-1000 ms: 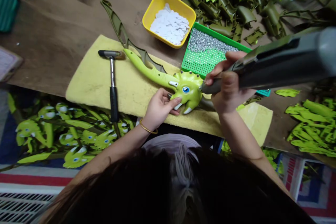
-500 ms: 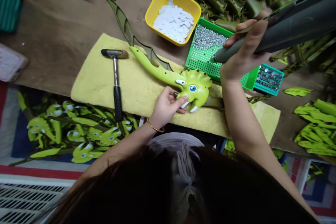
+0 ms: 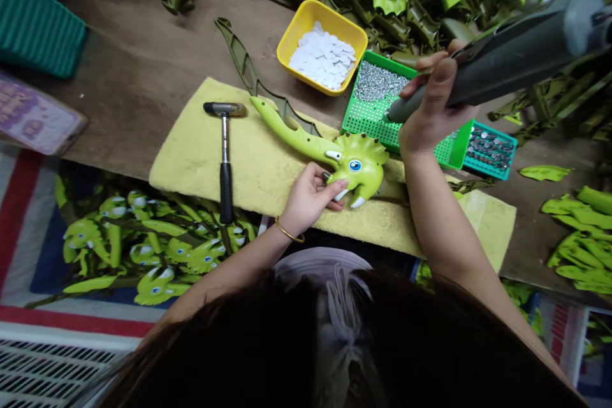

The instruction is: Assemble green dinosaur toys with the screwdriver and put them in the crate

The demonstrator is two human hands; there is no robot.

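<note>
A lime-green plastic dinosaur-head toy part [image 3: 366, 162] with a blue eye, white horns and a long curved piece lies on a yellow cloth [image 3: 191, 146]. My left hand [image 3: 313, 194] pinches it by the snout; a small dark tip shows between the fingers. My right hand [image 3: 433, 105] is wrapped round a dark grey power screwdriver [image 3: 511, 54], its tip over the green perforated tray [image 3: 368, 118] of small silver screws. Left of the toy part rests a hammer [image 3: 225, 159] with a black handle. An olive plastic frame piece [image 3: 239, 54] lies behind the toy part.
A yellow bowl [image 3: 284, 44] of white flat pieces stands behind the tray. A teal tray [image 3: 507, 169] of metal parts adjoins it on the right. Green parts are piled at the back, at right [image 3: 583, 236], and below the table edge at left [image 3: 143, 245]. A teal basket [image 3: 38, 19] sits far left.
The whole scene has shifted slightly right and down in view. Both hands keep their holds, and the screwdriver tip stays over the screw tray.
</note>
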